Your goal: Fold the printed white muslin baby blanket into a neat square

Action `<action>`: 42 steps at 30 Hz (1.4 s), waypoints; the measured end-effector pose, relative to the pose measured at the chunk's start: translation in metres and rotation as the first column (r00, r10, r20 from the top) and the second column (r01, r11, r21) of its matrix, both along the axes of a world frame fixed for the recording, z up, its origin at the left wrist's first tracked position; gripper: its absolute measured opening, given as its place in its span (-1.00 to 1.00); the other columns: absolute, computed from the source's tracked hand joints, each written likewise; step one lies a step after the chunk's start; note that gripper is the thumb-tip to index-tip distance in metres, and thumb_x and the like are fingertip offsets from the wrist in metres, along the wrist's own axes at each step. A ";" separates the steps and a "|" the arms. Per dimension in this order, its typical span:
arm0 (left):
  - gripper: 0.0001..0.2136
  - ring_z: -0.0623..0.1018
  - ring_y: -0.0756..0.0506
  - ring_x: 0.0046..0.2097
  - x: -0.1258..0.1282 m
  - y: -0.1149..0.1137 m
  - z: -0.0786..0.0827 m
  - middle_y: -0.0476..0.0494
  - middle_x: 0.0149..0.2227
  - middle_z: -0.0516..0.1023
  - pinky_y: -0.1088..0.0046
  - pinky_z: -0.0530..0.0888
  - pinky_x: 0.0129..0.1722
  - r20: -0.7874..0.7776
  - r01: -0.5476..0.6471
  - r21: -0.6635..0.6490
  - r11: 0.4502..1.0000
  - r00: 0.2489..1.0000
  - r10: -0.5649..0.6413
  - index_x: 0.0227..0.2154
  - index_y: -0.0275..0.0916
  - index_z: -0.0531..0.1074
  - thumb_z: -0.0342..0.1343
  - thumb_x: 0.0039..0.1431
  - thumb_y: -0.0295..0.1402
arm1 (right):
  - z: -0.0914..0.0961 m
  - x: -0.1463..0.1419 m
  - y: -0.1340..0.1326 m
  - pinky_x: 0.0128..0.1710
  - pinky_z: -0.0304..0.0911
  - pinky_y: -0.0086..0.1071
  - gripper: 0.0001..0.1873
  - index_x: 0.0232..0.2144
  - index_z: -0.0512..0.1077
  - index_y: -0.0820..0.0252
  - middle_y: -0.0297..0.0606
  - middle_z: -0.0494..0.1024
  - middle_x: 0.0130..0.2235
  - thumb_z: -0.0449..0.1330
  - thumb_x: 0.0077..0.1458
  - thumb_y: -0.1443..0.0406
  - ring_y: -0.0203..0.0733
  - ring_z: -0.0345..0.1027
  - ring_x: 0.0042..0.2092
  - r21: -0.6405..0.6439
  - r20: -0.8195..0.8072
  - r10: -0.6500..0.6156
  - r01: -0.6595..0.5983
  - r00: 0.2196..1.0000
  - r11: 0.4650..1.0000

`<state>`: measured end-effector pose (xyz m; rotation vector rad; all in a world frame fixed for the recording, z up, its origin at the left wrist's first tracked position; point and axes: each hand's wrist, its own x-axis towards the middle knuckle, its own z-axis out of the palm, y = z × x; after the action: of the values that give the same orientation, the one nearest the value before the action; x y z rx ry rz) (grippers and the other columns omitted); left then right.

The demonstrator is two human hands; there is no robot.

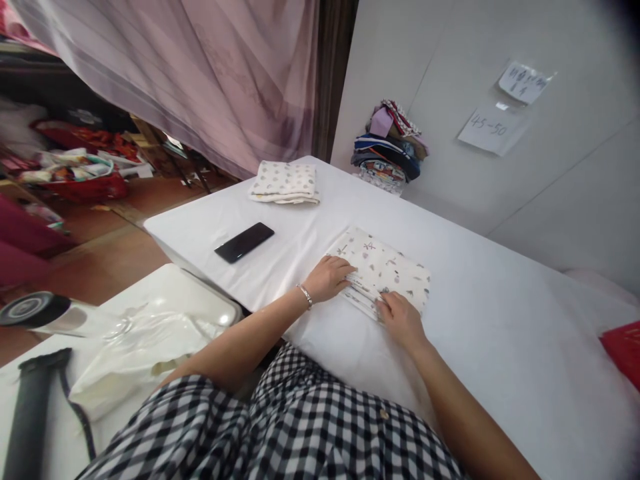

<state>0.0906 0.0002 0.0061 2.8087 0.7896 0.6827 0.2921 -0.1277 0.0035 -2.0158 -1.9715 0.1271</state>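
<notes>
A folded white cloth (387, 263) with small printed motifs lies flat on the white-covered table in front of me. Several layers show along its near edge. My left hand (327, 277), with a bracelet at the wrist, grips the left part of that edge. At the right part, my right hand (403, 321) has its thumb and fingers closed on the layers. Farther back on the table is another folded cloth (286, 180) with grey dots, apart from both hands. A black phone (245, 242) lies to the left of my left hand.
A pile of folded clothes (387, 150) stands at the table's far edge by the grey wall. On the left, a white side table (185, 297) holds a clear bottle-like object (83, 317) with a dark end. A pink curtain (240, 73) hangs behind. Something red (623, 350) sits at far right.
</notes>
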 end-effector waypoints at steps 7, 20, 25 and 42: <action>-0.77 0.36 -0.04 -0.24 0.005 -0.026 -0.014 -0.09 -0.35 0.47 0.38 0.21 -0.19 -0.034 0.164 0.172 0.971 0.986 -0.160 -0.36 -0.21 0.44 -0.14 0.25 -0.38 | 0.003 0.005 0.007 -0.37 0.07 -0.43 -0.75 -0.36 0.39 0.13 -0.33 0.42 -0.38 -0.03 0.14 0.18 -0.25 0.29 -0.31 -0.091 -0.082 -0.053 0.046 0.995 0.995; -0.73 0.34 -0.05 -0.24 0.014 -0.023 -0.015 -0.09 -0.33 0.45 0.36 0.18 -0.19 -0.017 0.071 0.127 0.989 0.997 -0.069 -0.37 -0.23 0.44 -0.16 0.26 -0.32 | -0.013 -0.008 -0.009 -0.18 0.13 -0.25 -0.50 0.02 0.26 0.28 -0.08 0.40 -0.12 0.00 0.13 0.07 -0.06 0.22 -0.13 0.132 0.181 0.116 -0.141 0.977 0.981; -0.75 0.34 -0.05 -0.25 0.016 -0.023 -0.014 -0.10 -0.33 0.45 0.35 0.17 -0.18 -0.006 0.054 0.098 0.994 0.999 -0.053 -0.37 -0.23 0.45 -0.12 0.24 -0.29 | -0.014 -0.014 -0.004 -0.23 0.11 -0.28 -0.59 -0.08 0.33 0.26 -0.09 0.41 -0.20 -0.03 0.17 0.10 -0.09 0.22 -0.18 0.135 0.243 0.068 -0.103 0.968 0.985; -0.82 0.39 -0.06 -0.25 0.003 -0.064 -0.019 -0.11 -0.26 0.42 0.40 0.29 -0.33 -0.137 -0.058 0.053 0.997 0.988 0.065 -0.21 -0.21 0.39 -0.09 0.22 -0.38 | 0.009 0.000 0.021 -0.36 0.08 -0.43 -0.78 -0.29 0.44 0.11 -0.32 0.47 -0.33 0.04 0.09 0.20 -0.26 0.30 -0.31 -0.102 -0.122 -0.095 0.082 0.988 0.991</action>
<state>0.0935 -0.0633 -0.0133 2.9124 0.8986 0.5261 0.2917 -0.1072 0.0124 -2.0963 -1.8279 0.3279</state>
